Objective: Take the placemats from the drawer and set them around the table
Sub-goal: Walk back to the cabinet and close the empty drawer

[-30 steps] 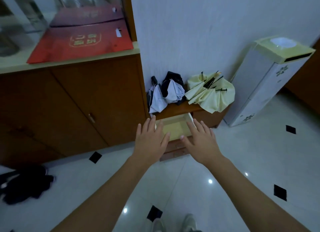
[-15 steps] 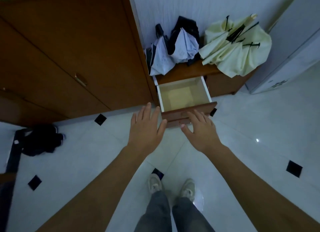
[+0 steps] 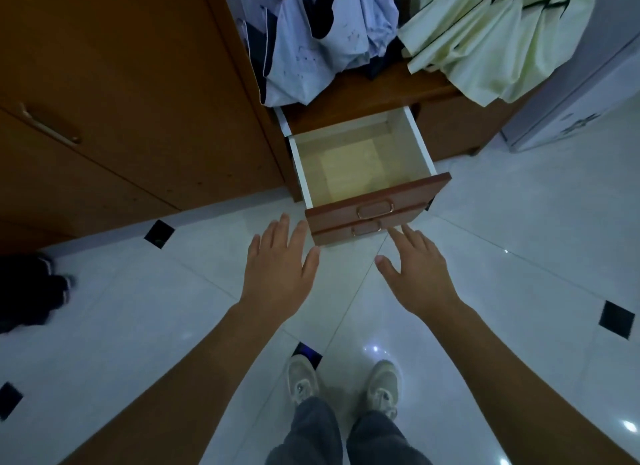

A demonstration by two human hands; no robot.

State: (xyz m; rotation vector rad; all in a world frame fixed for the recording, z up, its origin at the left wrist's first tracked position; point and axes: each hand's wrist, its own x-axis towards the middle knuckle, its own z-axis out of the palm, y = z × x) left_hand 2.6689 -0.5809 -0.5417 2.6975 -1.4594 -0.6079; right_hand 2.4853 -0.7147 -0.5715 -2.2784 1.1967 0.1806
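Above the glossy white tiled floor (image 3: pixel 519 291), the left hand (image 3: pixel 280 277) and right hand (image 3: pixel 419 274) hover flat-fingered before the pulled-out drawer (image 3: pixel 367 201).

We see a reddish-brown drawer (image 3: pixel 377 201) front with pale cream interior and white side rails, an orange-brown cabinet (image 3: pixel 121 83), glossy white floor tiles (image 3: pixel 519 256) set with small black diamond insets, a pale yellow umbrella (image 3: pixel 491 38) with black ribs, and grey trousers (image 3: pixel 311 433).
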